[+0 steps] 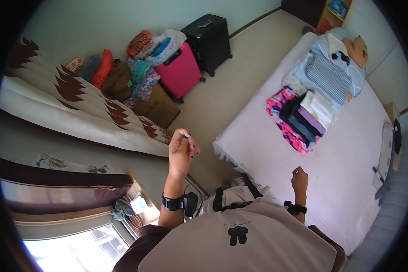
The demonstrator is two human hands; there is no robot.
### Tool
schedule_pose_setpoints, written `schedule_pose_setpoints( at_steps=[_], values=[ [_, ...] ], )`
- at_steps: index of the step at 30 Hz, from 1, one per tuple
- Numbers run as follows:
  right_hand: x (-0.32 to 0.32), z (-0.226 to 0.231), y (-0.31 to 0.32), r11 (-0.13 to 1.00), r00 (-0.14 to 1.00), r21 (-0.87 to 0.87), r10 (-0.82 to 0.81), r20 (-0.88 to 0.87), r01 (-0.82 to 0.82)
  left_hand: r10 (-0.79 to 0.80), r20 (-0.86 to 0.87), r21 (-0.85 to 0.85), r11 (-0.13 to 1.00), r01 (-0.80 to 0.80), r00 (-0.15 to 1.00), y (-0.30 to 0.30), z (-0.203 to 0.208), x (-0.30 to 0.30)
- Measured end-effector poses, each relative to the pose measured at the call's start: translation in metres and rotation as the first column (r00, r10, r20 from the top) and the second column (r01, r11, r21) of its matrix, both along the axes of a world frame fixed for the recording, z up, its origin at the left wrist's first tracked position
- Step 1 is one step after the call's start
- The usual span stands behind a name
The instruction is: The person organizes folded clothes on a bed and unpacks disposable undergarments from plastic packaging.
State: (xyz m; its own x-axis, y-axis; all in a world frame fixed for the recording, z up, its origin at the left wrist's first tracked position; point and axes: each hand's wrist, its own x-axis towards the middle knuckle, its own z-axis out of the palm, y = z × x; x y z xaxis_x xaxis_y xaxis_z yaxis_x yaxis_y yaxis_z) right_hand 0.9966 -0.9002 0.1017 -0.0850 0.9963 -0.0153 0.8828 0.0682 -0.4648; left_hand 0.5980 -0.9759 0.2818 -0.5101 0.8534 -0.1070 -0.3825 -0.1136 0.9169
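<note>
Over on the left, a cream curtain (77, 109) with brown leaf shapes is hanging by the window. The left hand (182, 149) is raised beside it, fingers (191, 146) pinching something small and dark; can't tell what it is. Behind it, a pink suitcase (180, 72) is standing against the wall. The right hand (299, 179) is hovering over the bed (349, 181), fingers curled in, nothing visible in them. Folded clothes (303, 115) are lying further up the bed.
</note>
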Motion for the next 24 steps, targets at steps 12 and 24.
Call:
schedule_pose_setpoints(
  at_steps=[12,24],
  values=[
    [-0.067,-0.026,0.109,0.94,0.876,-0.161,-0.207,0.436,0.302,0.032,0.035,-0.009,0.999,-0.032,0.999,0.104,-0.033,-0.179],
    [-0.296,0.006,0.32,0.939,0.922,-0.019,-0.341,-0.183,0.344,-0.207,-0.082,-0.24,0.954,0.182,0.975,0.325,-0.073,-0.384]
  ],
)
